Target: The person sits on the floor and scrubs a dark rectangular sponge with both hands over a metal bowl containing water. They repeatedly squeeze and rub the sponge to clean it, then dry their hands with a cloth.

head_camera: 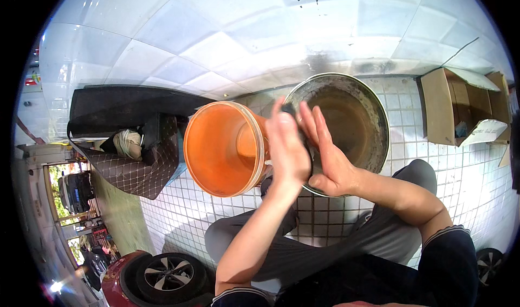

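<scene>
My left hand (287, 148), blurred, is held upright around a narrow black object (289, 108). Most of that object is hidden between my palms, so its exact kind is unclear. Facing it from the right is my right hand (334, 161), its fingers stretched and its thumb spread. Its fingertips come close to the black object, but whether they grip it cannot be told. Both hands are above the left side of a wide round metal basin (386, 134) with brownish, murky contents and a stained inner wall. To the left, an orange plastic bucket (219, 152) leans with its mouth towards me.
Left of the bucket lie quilted dark brown mats (122, 171) with a beige bundle (128, 144). An open cardboard box (438, 108) stands at the right by the tiled wall (243, 27). A car wheel (168, 272) is behind me on the left. White floor tiles (227, 207) lie beneath.
</scene>
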